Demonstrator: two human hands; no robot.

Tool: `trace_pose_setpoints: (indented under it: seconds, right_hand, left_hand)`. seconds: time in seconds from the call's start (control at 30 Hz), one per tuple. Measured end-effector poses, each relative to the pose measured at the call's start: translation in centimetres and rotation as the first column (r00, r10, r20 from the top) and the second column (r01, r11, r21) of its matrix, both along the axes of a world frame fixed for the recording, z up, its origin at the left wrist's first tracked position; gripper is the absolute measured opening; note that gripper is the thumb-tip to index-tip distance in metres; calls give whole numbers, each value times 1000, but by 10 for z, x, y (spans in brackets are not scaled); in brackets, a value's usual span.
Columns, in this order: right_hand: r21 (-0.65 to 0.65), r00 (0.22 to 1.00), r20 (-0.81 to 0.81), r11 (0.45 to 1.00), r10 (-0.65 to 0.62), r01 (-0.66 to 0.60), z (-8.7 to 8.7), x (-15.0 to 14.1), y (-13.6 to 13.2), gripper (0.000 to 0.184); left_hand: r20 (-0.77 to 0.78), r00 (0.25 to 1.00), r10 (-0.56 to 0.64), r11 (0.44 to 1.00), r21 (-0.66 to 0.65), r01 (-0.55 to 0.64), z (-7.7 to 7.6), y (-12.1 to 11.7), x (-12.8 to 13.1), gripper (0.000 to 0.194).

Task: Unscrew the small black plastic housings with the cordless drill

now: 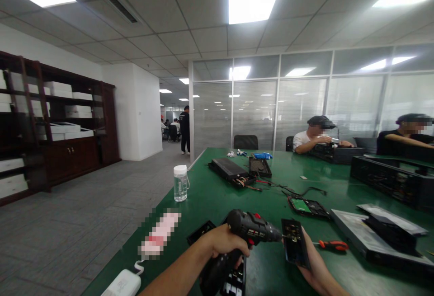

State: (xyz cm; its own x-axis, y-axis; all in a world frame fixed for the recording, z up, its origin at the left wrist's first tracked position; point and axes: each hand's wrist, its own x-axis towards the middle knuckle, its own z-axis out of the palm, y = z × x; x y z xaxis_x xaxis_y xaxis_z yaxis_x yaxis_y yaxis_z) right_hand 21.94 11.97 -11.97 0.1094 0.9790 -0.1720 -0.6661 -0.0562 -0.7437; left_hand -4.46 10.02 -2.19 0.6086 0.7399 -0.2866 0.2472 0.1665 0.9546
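My left hand is closed round the grip of a black cordless drill with red details. The drill points right, and its bit reaches a small black electronic housing with brass-coloured parts inside. I cannot tell whether the bit sits on a screw. My right hand grips that housing from its right side and tilts it up towards the drill. Below the drill, partly hidden by it, lies another black part with white sections. A black tray-like part rests behind my left wrist.
On the green table are a water bottle, a white power bank, an orange-black screwdriver, an open case with a green board, a black box with cables and metal panels. Two people work opposite, at right.
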Motion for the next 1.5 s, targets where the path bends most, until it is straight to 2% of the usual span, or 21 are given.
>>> trace_pose_setpoints:
  seconds: [0.27,0.87,1.23,1.5]
  right_hand:
    - [-16,1000,1,1000,0,0,-3,2,3,44]
    - [-13,1000,19,1000,20,-20,1,-1,0,40]
    - [0,1000,18,1000,-13,13,3,-3,-2,40]
    - [-2,1000,26,1000,-4,4,8,-5,-4,41]
  left_hand:
    - [8,1000,6,1000,-14,-6,2,-1,0,12]
    - [-27,1000,-1,1000,6,1,8,-5,1,12]
    - [-9,1000,2,1000,-5,-2,10,-8,-1,12]
    - [-20,1000,-9,1000,7,9,7,-6,-1,14]
